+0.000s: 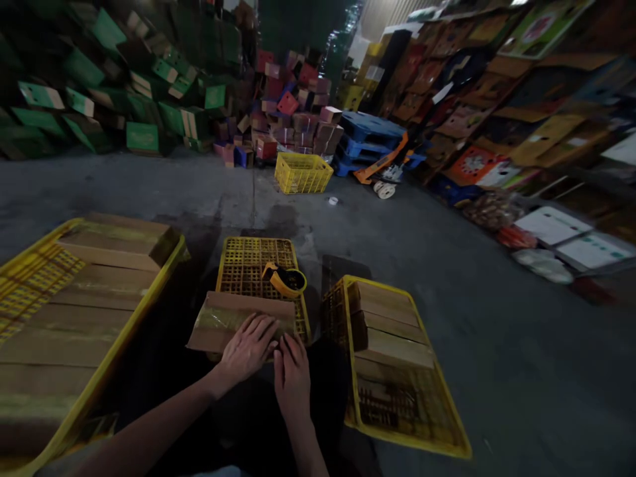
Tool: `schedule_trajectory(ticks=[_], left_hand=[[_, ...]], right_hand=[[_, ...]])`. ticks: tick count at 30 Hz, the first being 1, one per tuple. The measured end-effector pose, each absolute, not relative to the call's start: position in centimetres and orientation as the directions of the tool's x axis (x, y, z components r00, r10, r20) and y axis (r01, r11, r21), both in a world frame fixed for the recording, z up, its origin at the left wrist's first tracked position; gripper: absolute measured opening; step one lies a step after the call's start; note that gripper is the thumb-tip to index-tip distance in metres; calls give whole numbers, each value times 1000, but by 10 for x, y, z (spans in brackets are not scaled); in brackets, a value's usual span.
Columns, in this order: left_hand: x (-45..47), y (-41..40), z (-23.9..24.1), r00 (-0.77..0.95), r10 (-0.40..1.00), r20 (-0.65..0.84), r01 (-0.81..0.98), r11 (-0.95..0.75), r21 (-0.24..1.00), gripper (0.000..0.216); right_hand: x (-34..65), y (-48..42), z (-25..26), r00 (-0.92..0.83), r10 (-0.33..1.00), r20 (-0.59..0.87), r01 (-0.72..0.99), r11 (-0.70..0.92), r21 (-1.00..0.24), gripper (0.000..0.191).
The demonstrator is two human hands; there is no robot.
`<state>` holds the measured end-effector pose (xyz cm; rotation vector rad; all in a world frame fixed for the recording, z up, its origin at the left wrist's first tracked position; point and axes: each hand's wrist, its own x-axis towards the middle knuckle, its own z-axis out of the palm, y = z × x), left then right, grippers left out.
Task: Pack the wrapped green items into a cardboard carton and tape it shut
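Carton (268,306), one: brown, long, shiny tape (214,319); my left hand (250,343) flat on top, my right hand (293,374) at its edge, grip unclear.

Under the hands (250,346), a yellow latticed plastic crate (248,265) with its flat grid facing up carries a long brown cardboard box (217,324) at its near end and, just beyond the hands, a yellow-and-black tape dispenser (285,282). Grey concrete floor (501,377) spreads around it, with an open yellow plastic crate of boxes (413,442) right of the hands. Well ahead of them, the floor bears a yellow plastic basket (303,175), a small white ring-shaped object (332,201) and stacked blue plastic pallets (370,127).
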<state>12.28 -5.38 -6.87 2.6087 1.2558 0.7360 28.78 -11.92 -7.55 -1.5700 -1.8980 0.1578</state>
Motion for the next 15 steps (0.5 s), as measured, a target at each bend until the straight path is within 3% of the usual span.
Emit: schedule_trajectory(ticks=[6, 15], left_hand=[[110, -61, -67, 563, 752, 342, 659, -658, 364, 47], [38, -77, -79, 505, 807, 307, 775, -580, 250, 58]], right_hand=[[279, -115, -84, -95, 905, 415, 857, 286, -428, 40], [277, -115, -86, -117, 927, 356, 915, 241, -325, 45]])
